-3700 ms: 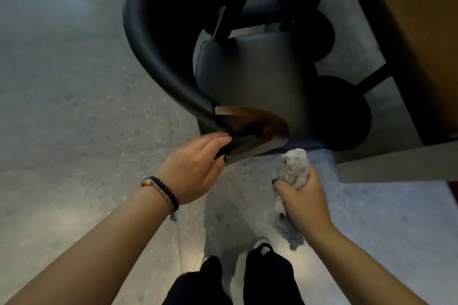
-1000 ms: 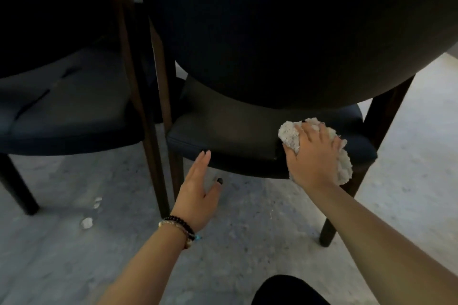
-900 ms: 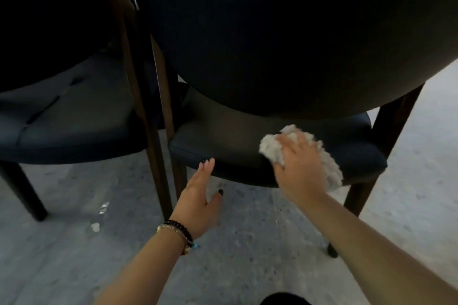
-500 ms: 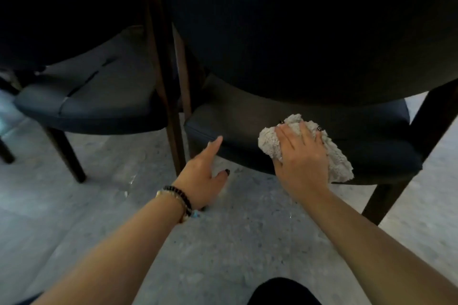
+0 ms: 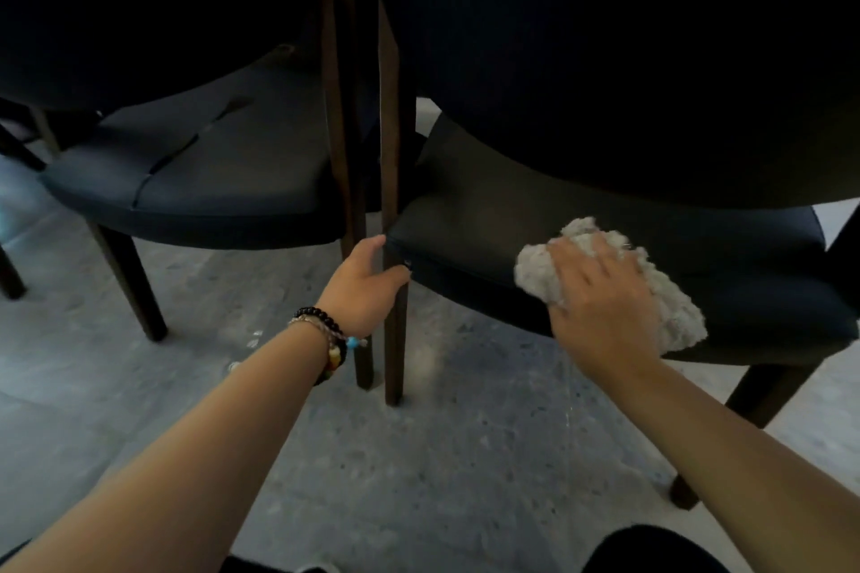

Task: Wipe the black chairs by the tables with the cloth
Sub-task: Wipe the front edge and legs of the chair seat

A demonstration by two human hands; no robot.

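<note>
Fluffy pale-grey cloth, bunched, on black chair, apparently leather.

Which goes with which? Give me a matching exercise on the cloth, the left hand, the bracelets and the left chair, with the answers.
Column one:
1. cloth
2. left hand
3. bracelets
4. left chair

Column two:
A. untouched, beside the one being wiped
B. on the left wrist
C. pressed on the right chair's seat under the right hand
D. gripping a wooden chair leg

Pairs: 1-C, 2-D, 3-B, 4-A
</note>
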